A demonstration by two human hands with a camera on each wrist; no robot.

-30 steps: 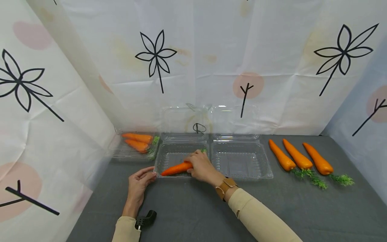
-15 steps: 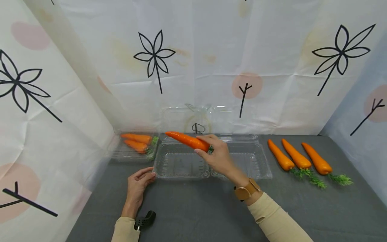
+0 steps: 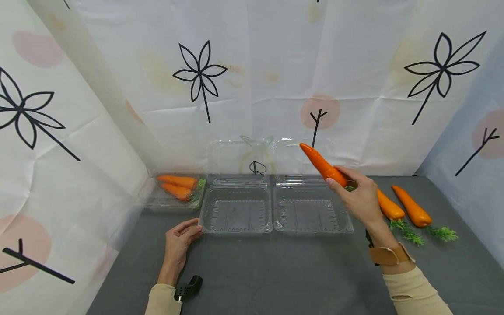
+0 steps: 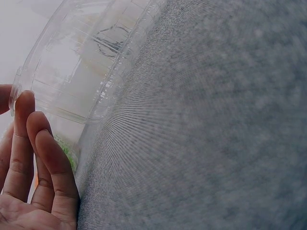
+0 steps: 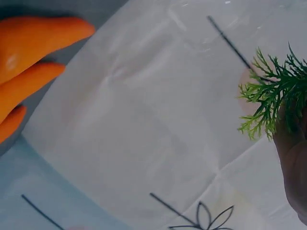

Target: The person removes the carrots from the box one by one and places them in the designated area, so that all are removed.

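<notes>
I see the right hand pinching one carrot by its fat end, up in the air, hiding most of its green top from the head view. That hand also blocks one of three loose carrots on the worktop. The left hand, fingers bent, pinches the left open box at its corner. One more open box sits beside it. Far left, one closed box holds two carrots, their leaves blurry through shiny plastic.
</notes>
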